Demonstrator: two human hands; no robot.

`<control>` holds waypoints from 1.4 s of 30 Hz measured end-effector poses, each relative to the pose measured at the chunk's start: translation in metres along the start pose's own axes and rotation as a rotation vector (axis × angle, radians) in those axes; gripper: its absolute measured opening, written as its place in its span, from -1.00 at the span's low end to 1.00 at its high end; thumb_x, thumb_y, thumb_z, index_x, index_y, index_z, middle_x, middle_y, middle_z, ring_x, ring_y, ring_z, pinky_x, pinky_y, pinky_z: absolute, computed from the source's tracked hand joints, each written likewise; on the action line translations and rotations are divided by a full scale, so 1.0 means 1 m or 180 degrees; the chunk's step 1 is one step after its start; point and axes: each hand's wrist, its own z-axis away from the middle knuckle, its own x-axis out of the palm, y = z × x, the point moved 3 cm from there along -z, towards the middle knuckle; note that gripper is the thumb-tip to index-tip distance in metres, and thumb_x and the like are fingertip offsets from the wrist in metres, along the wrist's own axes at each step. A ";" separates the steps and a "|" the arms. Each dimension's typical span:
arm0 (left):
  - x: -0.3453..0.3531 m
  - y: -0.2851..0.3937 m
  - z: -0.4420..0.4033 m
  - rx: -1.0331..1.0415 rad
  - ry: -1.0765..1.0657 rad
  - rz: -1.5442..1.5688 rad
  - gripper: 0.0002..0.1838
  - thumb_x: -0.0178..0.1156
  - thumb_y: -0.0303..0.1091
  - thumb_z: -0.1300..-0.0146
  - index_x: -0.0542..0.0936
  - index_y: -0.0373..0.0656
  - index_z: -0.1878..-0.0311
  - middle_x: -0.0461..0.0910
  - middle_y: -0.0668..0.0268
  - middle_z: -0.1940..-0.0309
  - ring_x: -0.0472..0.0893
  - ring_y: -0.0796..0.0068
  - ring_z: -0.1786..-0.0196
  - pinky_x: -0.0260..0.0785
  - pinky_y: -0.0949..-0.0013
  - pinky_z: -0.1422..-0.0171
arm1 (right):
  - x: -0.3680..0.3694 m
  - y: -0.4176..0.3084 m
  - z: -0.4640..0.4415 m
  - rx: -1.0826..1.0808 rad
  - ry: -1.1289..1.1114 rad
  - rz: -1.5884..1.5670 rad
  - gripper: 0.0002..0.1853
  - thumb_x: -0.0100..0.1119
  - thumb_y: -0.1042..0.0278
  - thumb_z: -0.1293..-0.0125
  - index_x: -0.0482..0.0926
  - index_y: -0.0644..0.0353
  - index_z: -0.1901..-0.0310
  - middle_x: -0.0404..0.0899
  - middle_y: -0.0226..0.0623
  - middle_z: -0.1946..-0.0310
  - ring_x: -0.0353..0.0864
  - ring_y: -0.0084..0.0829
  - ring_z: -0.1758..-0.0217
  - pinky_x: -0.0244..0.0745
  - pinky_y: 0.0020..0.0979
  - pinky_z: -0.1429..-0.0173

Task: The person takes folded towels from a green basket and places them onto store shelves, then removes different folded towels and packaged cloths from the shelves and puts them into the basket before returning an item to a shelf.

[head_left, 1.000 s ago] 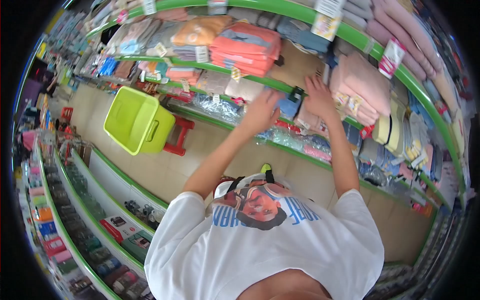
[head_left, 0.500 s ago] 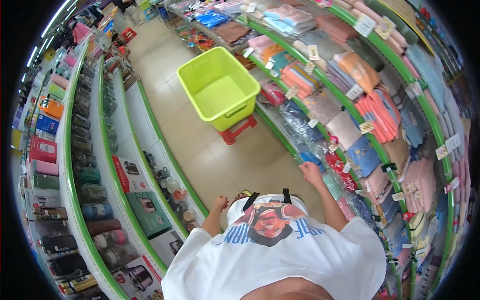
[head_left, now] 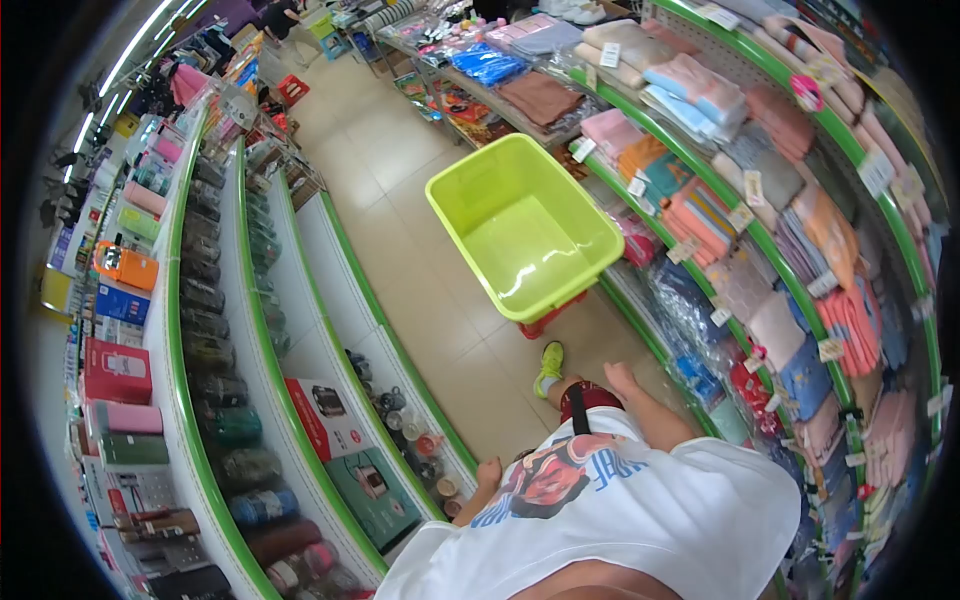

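Observation:
My left hand (head_left: 488,473) hangs low beside my shirt, near the shelf edge on the left, its fingers curled; whether anything is in it is too small to tell. My right hand (head_left: 621,379) is in front of my body, over the floor between the tub and my shirt, with its fingers partly curled and nothing visible in it. Ahead of both hands, a lime-green tub (head_left: 530,225) with no contents visible rests on a red stool (head_left: 552,318). Neither hand touches the tub.
Shelves with jars and boxes (head_left: 122,370) line the left side. Folded towels (head_left: 700,95) fill green-edged shelves on the right. A table with a blue packet (head_left: 488,64) stands beyond the tub. Far up the tiled aisle (head_left: 385,150) is a person (head_left: 280,20).
Both hands have come down from the towels on the right shelf to beside my body. The view has turned left along the aisle, and the tub is now nearer. A shoe has stepped forward.

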 end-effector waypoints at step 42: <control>-0.214 0.684 -0.583 0.3102 -0.2333 -0.1227 -0.45 -0.04 -0.14 -0.45 0.21 -0.55 -0.15 0.45 -0.37 -0.07 0.50 -0.19 -0.16 0.31 0.07 -0.28 | 0.141 -0.200 -0.012 0.3548 0.2873 -0.1727 -0.56 0.10 0.06 -0.33 0.57 0.39 0.14 0.66 0.01 0.30 0.69 -0.09 0.26 0.58 -0.14 0.19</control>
